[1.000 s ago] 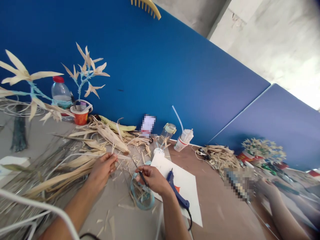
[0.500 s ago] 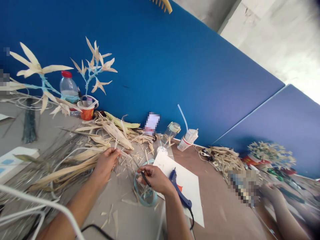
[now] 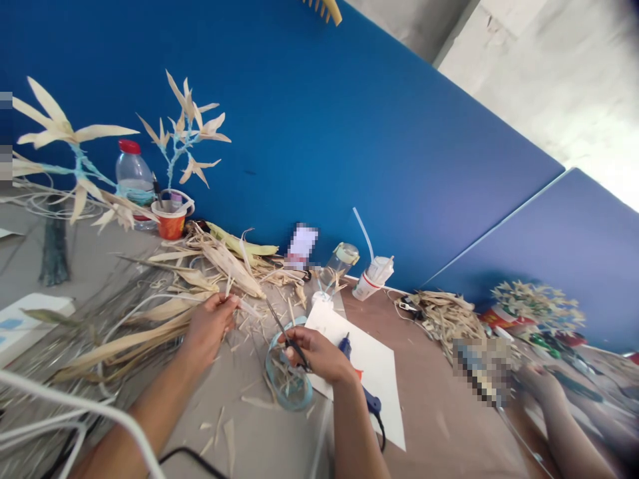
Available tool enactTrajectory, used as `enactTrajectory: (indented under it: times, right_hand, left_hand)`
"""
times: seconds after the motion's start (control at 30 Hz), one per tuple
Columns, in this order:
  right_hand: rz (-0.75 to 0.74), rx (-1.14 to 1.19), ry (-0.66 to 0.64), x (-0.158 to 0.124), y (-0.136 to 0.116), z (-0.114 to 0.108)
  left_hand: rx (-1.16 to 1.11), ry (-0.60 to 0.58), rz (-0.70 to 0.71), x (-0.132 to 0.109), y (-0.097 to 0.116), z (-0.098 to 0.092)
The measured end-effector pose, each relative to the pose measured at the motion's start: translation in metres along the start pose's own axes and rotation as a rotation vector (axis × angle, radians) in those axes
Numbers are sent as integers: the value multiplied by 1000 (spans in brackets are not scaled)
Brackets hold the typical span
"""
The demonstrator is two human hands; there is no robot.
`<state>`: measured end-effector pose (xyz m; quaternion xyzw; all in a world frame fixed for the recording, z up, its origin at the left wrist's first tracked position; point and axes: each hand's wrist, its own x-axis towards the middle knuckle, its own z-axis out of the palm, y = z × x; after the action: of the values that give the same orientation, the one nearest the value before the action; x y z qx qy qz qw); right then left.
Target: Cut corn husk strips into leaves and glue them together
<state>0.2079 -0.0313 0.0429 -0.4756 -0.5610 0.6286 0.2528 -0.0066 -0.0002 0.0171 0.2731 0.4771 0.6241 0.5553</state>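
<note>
My left hand (image 3: 212, 327) is closed in a pinch on a narrow pale strip of corn husk (image 3: 248, 308), whose end sticks out to the right of the fingertips. In my right hand (image 3: 319, 352) is a pair of scissors (image 3: 277, 315) with dark handles, its blades pointing up and away toward the husk pile. The blades are apart from the strip, a little to its right. Beneath the right hand lies a ring of light blue tape (image 3: 285, 403) with husk scraps inside. Dried corn husks (image 3: 227, 256) are heaped just beyond and beside my left hand.
A blue glue gun (image 3: 370, 401) rests on white paper (image 3: 392, 372) at right. Behind stand a glass jar (image 3: 342, 261), a white cup (image 3: 368, 285), a red cup (image 3: 171, 227) and husk flowers (image 3: 187, 136). White cable (image 3: 84, 407) crosses the lower left. Another person's hand (image 3: 542, 386) is at far right.
My right hand has lifted slightly and turned the scissors, so the blades now point more upward, away from the strip. My left hand keeps its pinch on the husk, nearly still.
</note>
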Motion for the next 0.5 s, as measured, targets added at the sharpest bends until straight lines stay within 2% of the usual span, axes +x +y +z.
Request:
enactTrajectory:
  times: [0.2,0.5]
  right_hand:
    - [49,-86,-143,-6,-3,-8]
    - [58,-96,-164,-3,-2,-7]
  left_hand:
    - [110,16,42,0,0,-2]
    - [266,31,111,5,-7,-7]
